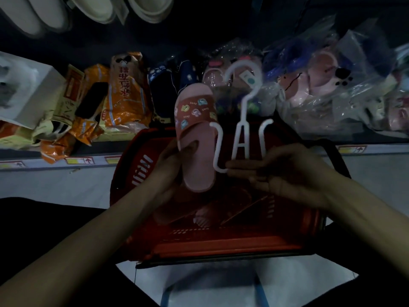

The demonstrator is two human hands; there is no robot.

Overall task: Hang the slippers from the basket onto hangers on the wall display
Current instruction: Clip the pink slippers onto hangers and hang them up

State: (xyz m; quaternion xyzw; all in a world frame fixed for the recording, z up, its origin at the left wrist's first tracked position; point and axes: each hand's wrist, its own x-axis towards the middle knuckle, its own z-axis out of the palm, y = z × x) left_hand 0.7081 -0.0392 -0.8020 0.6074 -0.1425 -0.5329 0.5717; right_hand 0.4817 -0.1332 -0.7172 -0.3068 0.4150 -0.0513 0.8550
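Hands both hold something: the left hand (170, 160) grips a pink slipper (197, 151), thumb on its insole, toe toward 12 o'clock. The right hand (287, 173) pinches the lower bar of a white hanger (242, 114), just beside the slipper at 3 o'clock. Below them is a red basket (221, 242), over pale floor (66, 187). At 12 o'clock a shelf (88, 160) carries orange packets (126, 91) and bagged slippers (321, 69).
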